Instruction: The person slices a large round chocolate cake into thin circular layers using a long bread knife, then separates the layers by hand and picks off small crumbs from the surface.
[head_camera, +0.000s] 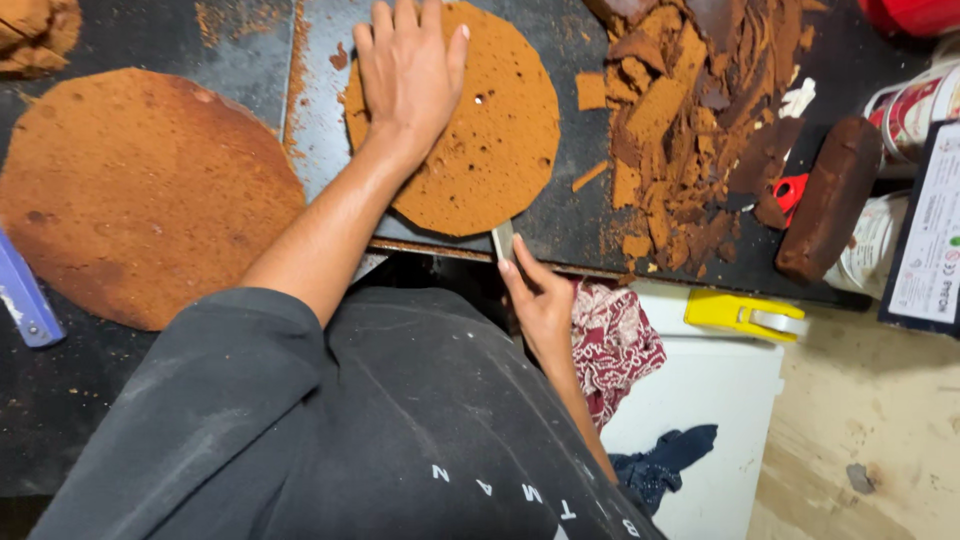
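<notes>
Orange-brown sponge, a thin round cake layer (470, 120), lies flat on the dark surface (560, 225) at its near edge, slightly overhanging. Left hand (408, 70) presses down on its left half, palm flat, fingers spread, nothing held in its grip. Right hand (540, 305) sits below the surface edge with its grip closed around a pale knife blade (503, 240), whose tip meets the cake's near rim; the handle is hidden in the palm. Judgement: the step in hand looks like slicing or trimming the layer at the edge, the flat hand steadying it. The next move calls for a level blade and steady downward pressure, since the sponge looks thin and pitted with small holes, apt to tear. Around: a larger round cake layer (140, 195) to the left, well apart; a heap of cake offcuts (690, 130) to the right, near the blade's path; a dark brown block (830, 195) beyond them; a yellow tape dispenser (745, 313) and patterned red cloth (612, 345) lower down. Crumbs scatter the surface.
</notes>
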